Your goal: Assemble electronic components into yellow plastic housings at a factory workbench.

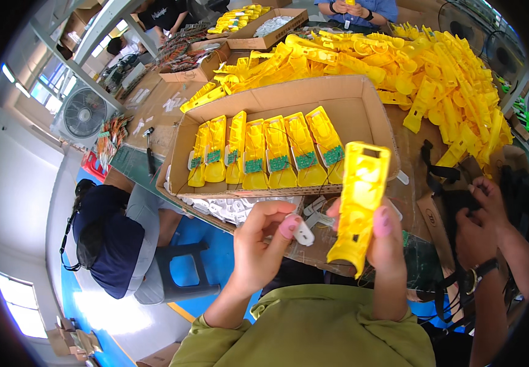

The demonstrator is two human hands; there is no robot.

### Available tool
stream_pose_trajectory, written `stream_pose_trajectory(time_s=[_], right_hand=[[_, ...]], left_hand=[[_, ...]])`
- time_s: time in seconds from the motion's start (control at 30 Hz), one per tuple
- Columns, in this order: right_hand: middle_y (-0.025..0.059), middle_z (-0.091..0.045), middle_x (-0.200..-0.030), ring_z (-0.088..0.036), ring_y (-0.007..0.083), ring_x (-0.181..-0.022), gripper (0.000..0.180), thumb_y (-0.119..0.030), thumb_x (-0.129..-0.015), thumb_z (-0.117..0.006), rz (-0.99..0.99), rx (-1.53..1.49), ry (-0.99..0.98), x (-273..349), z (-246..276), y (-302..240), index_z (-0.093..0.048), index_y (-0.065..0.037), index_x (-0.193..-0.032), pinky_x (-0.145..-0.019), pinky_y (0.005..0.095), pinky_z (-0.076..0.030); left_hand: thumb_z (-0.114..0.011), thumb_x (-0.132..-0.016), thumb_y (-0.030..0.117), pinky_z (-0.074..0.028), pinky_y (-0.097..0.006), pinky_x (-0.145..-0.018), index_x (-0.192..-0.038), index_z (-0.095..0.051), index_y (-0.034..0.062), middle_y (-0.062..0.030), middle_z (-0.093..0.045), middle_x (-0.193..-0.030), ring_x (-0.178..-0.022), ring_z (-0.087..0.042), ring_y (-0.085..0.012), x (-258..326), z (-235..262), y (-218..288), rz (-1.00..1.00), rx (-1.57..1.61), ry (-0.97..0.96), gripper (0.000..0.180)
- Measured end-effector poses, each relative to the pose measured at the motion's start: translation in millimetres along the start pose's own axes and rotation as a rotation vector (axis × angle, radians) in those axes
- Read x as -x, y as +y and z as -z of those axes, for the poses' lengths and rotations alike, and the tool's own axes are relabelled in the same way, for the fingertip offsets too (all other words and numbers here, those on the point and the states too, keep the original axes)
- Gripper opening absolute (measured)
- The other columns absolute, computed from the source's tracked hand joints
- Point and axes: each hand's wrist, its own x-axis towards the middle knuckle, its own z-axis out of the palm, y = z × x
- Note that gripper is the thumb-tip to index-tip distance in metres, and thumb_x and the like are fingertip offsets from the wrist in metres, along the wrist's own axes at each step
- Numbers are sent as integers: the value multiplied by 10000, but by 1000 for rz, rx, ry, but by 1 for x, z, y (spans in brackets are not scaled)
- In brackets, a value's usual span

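My left hand (255, 251) pinches a small white plastic piece (303, 233) between thumb and fingers. In my right hand (390, 248) is a long yellow plastic shell (365, 177), held upright with its ribbed hollow side showing. Pink covers sit on fingertips of both hands. Just beyond them stands an open cardboard box (295, 95). Inside it several yellow shells (254, 144) lean in a row, with green circuit boards and thin wires at their lower ends. Loose white plastic pieces (224, 208) lie by the box's near side, close to my left hand.
A large heap of yellow shells (417, 67) covers the table's far right. A hammer (149, 153) lies left of the box. At right, another person's hands (484, 214) rest near a dark strapped item. A seated person (108, 238) and a stool (182, 272) are at left.
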Motion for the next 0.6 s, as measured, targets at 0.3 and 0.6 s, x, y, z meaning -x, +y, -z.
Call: stream_pose_trajectory(time_s=[0.3, 0.6], right_hand=[[105, -580, -921, -555, 147, -784, 466, -343, -910, -362, 187, 392, 75, 0, -13, 0, -433, 33, -1176, -681, 261, -425], [122, -611, -820, -592, 180, -678, 441, -314, -905, -370, 216, 480, 144, -5, -13, 9, -445, 31, -1169, -605, 273, -445]], left_hand=[[-604, -811, 56, -492, -226, -645, -934, -533, -35, -94, -629, -806, -752, -612, -117, -4, -26, 7, -66, -67, -35, 170], [-569, -832, 35, -469, -222, -735, -1049, -564, -50, -82, -625, -891, -813, -572, -93, -4, -18, -1, 118, 265, -144, 233]])
